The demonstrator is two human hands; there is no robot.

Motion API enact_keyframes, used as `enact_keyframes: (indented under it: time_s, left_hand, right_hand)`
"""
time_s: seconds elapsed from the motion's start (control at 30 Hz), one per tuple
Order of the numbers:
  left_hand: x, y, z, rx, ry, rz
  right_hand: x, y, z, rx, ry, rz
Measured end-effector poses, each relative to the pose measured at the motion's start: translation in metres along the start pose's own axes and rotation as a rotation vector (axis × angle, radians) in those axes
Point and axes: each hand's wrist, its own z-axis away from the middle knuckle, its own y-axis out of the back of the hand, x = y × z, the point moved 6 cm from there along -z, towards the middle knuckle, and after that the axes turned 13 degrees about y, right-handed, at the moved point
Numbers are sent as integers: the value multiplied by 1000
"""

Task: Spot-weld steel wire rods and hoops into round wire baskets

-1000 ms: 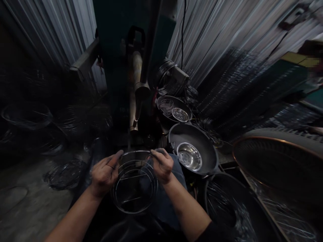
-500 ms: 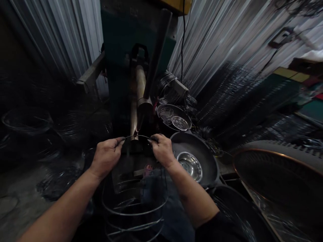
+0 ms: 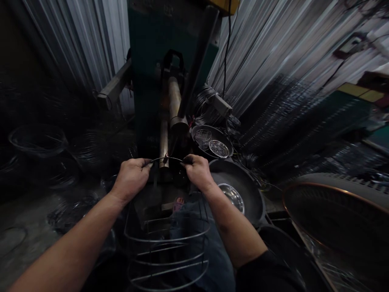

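Observation:
Both hands grip the top ring of a round wire basket frame [image 3: 167, 251], which hangs tilted below them towards my lap. My left hand [image 3: 131, 175] pinches the ring's left side, and my right hand [image 3: 198, 171] pinches its right side. The short arc of ring between them sits against the lower copper electrode [image 3: 164, 144] of a green spot-welding machine [image 3: 148, 48]. The upper electrode [image 3: 174, 101] stands just above that spot. My fingers partly hide the contact point.
To the right sit a black pan [image 3: 240, 182] holding a steel bowl and a dark basin [image 3: 211, 140] holding small wire and metal pieces. Wire coils stand behind them. Stacked wire frames lie on the dark floor at left, and a large copper-rimmed round frame [image 3: 331, 215] leans at right.
The wire frame has swung up from lying low between my hands. Its top ring is now raised to the electrodes, and both hands have moved forward and closer to the ring's upper arc.

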Motion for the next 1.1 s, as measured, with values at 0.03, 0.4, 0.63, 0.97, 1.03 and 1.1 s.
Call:
enact_keyframes:
  time_s: [0.03, 0.4, 0.63, 0.97, 1.03, 1.1]
  left_hand:
    - [0, -1, 0, -7, 13, -2]
    - [0, 2, -1, -16, 59, -57]
    - [1, 0, 0, -23, 84, -104]
    - [-39, -17, 47, 178, -360, -110]
    - [-53, -26, 58, 179, -404, -134]
    - [-63, -33, 66, 175, -410, -161]
  right_hand:
    - [0, 0, -1, -7, -6, 1]
    - [-6, 0, -7, -71, -19, 50]
    - [0, -2, -7, -75, -20, 33]
    - [-10, -17, 66, -202, 35, 318]
    - [-10, -22, 85, -246, -21, 397]
    - [-9, -26, 98, -263, -60, 435]
